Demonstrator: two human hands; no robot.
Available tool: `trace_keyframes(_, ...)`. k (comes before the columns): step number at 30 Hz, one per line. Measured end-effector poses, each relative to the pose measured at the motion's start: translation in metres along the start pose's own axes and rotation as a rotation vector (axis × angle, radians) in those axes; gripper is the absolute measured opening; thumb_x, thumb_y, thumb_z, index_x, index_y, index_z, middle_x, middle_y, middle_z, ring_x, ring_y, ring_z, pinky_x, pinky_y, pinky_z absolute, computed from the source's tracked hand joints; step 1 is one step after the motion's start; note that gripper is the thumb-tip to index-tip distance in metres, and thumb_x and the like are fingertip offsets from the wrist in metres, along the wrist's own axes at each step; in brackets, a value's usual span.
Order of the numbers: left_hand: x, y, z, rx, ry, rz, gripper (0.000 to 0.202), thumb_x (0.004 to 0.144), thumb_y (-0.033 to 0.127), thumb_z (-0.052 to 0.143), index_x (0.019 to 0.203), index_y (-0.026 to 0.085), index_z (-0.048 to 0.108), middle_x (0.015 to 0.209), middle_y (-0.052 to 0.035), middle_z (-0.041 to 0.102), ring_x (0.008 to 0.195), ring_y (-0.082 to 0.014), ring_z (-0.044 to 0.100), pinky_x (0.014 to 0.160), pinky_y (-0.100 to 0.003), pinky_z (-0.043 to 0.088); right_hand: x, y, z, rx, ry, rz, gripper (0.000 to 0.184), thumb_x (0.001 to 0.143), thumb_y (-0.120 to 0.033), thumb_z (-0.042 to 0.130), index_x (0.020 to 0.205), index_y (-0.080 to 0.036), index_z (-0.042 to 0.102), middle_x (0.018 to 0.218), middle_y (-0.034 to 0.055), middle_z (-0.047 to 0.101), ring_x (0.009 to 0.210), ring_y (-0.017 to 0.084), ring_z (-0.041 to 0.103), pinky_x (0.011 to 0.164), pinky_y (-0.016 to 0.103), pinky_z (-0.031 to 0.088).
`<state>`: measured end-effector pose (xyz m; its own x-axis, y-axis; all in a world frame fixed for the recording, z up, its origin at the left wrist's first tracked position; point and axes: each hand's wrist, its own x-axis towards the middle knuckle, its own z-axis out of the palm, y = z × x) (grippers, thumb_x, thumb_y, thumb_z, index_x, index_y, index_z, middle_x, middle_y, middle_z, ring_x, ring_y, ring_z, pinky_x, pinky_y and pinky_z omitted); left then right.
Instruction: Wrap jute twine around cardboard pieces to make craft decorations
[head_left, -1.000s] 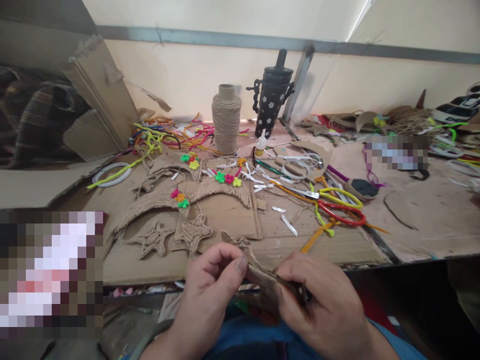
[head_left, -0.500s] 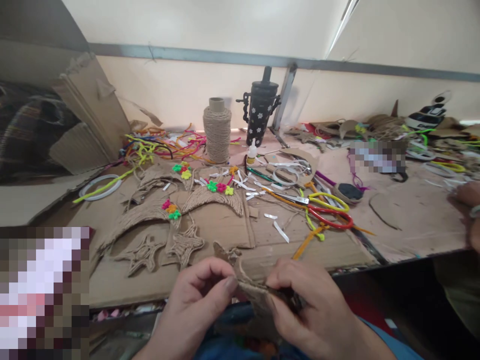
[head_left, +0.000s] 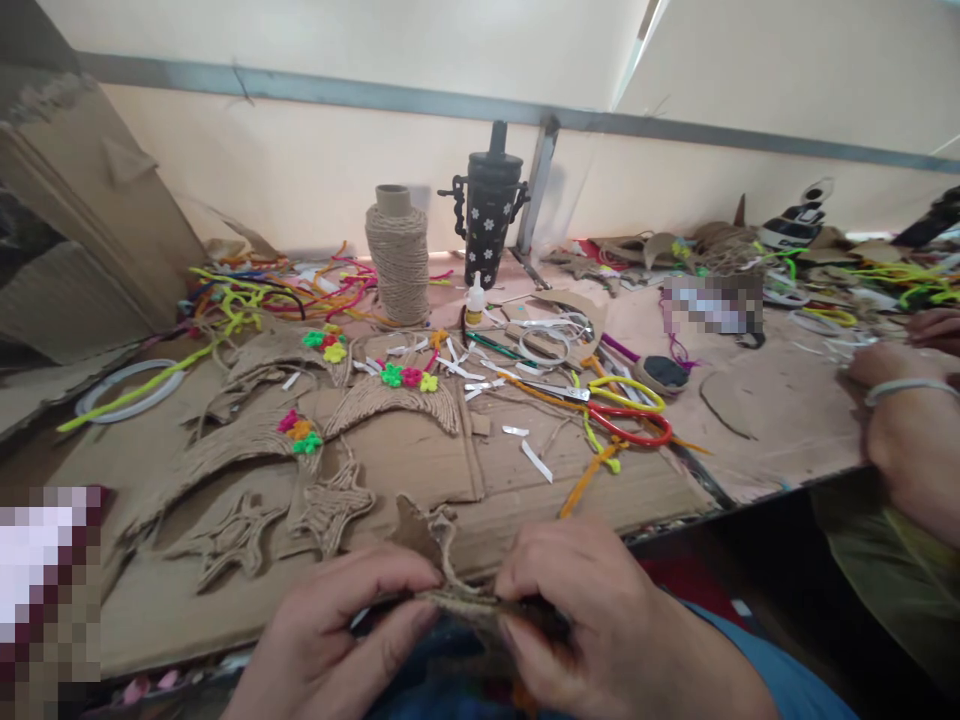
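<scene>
Between my two hands, over the table's front edge, is a cardboard piece edged with twine [head_left: 422,530], with pointed tips like a star's; its lower part is hidden. My left hand [head_left: 341,630] pinches its left side between thumb and fingers. On the other side, my right hand [head_left: 592,610] grips it with thumb and curled fingers. Just beyond lie two twine-covered stars [head_left: 330,500] and crescents wound with twine [head_left: 394,410], decorated with small bright flowers [head_left: 411,376].
Scissors with yellow and red handles [head_left: 630,410] lie right of centre. Behind stand a twine spool [head_left: 397,255], a small glue bottle [head_left: 475,300] and a black flowered tumbler [head_left: 491,220]. Coloured pipe cleaners [head_left: 322,285] are heaped at back left. Another person's hand [head_left: 900,400] rests at right.
The view has swung right, so the table's things sit further left. Both hands keep hold of the cardboard piece, the left fingers now closer to the right ones. More of the other person's arm shows.
</scene>
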<state>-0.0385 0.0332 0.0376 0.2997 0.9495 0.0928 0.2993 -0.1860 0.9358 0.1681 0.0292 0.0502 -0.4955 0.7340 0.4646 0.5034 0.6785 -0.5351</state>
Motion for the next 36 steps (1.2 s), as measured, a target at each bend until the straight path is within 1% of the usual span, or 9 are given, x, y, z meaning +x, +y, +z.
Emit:
trace_keyframes(2,0.001,-0.001,-0.001,0.031,-0.007,0.045,0.013,0.077,0.032,0.065,0.07,0.026,0.074,0.061,-0.0017,0.072,0.054,-0.0153,0.066,0.052,-0.017,0.049,-0.001,0.001,0.0,-0.01,-0.011,0.005,0.014,0.073,-0.007,0.046,0.069,-0.018,0.053,0.057,-0.0029,0.056,0.052,0.008,0.049,0.052,0.019,0.036)
trace_keyframes(6,0.0,-0.003,-0.002,0.084,-0.059,0.039,0.011,0.079,0.03,0.063,0.073,0.029,0.073,0.064,0.0022,0.073,0.056,-0.0131,0.067,0.053,-0.014,0.05,-0.001,0.003,0.0,0.016,-0.015,-0.006,0.012,0.074,-0.008,0.047,0.069,-0.018,0.053,0.059,-0.0021,0.058,0.054,0.008,0.049,0.053,0.019,0.036)
trace_keyframes(10,0.001,-0.001,-0.004,0.13,-0.011,0.115,0.011,0.076,0.025,0.066,0.081,0.033,0.072,0.072,0.0066,0.075,0.06,-0.0107,0.069,0.055,-0.011,0.05,0.0,0.005,-0.002,0.03,-0.024,-0.021,0.013,0.074,-0.007,0.047,0.068,-0.017,0.052,0.058,-0.0021,0.056,0.053,0.008,0.047,0.051,0.019,0.035)
trace_keyframes(15,0.005,0.014,-0.007,0.128,-0.015,0.124,0.011,0.08,0.022,0.062,0.073,0.025,0.071,0.066,0.003,0.073,0.057,-0.0114,0.067,0.054,-0.014,0.05,0.016,-0.001,-0.017,-0.019,-0.036,-0.042,0.014,0.073,-0.006,0.048,0.066,-0.018,0.053,0.056,-0.0035,0.053,0.051,0.007,0.047,0.05,0.018,0.035)
trace_keyframes(22,0.026,0.032,-0.011,-0.135,0.099,0.034,0.011,0.081,0.022,0.063,0.073,0.018,0.069,0.063,0.0001,0.072,0.058,-0.0116,0.065,0.054,-0.018,0.048,0.059,0.005,-0.039,-0.109,-0.034,-0.137,0.013,0.077,-0.01,0.053,0.068,-0.019,0.058,0.056,-0.0037,0.057,0.048,0.007,0.052,0.047,0.019,0.037)
trace_keyframes(25,0.039,0.029,-0.016,-0.25,0.188,0.043,0.01,0.079,0.02,0.064,0.071,0.018,0.069,0.065,0.0002,0.072,0.061,-0.011,0.065,0.056,-0.017,0.048,0.08,0.014,-0.04,-0.115,0.003,-0.176,0.01,0.078,-0.014,0.055,0.072,-0.019,0.06,0.059,-0.0032,0.061,0.05,0.008,0.055,0.048,0.019,0.039)
trace_keyframes(29,0.05,0.021,-0.024,-0.317,0.293,0.08,0.011,0.081,0.028,0.065,0.075,0.02,0.069,0.064,0.0018,0.071,0.057,-0.0088,0.061,0.055,-0.018,0.046,0.104,0.023,-0.04,-0.087,0.021,-0.196,0.008,0.083,-0.02,0.057,0.079,-0.019,0.064,0.066,-0.0017,0.066,0.055,0.009,0.059,0.052,0.019,0.042)
trace_keyframes(32,0.056,0.014,-0.028,-0.331,0.329,0.095,0.01,0.081,0.029,0.066,0.079,0.02,0.07,0.069,0.0013,0.073,0.062,-0.0096,0.063,0.06,-0.019,0.047,0.112,0.029,-0.037,-0.061,0.017,-0.173,0.009,0.083,-0.02,0.056,0.082,-0.018,0.065,0.071,-0.0006,0.068,0.06,0.01,0.06,0.055,0.019,0.044)
trace_keyframes(36,0.063,0.012,-0.026,-0.405,0.331,0.026,0.009,0.079,0.027,0.068,0.077,0.02,0.07,0.067,0.0017,0.073,0.064,-0.0094,0.065,0.063,-0.019,0.049,0.114,0.036,-0.029,-0.059,0.02,-0.142,0.012,0.079,-0.014,0.055,0.073,-0.017,0.065,0.062,-0.0025,0.064,0.053,0.008,0.055,0.051,0.018,0.04)
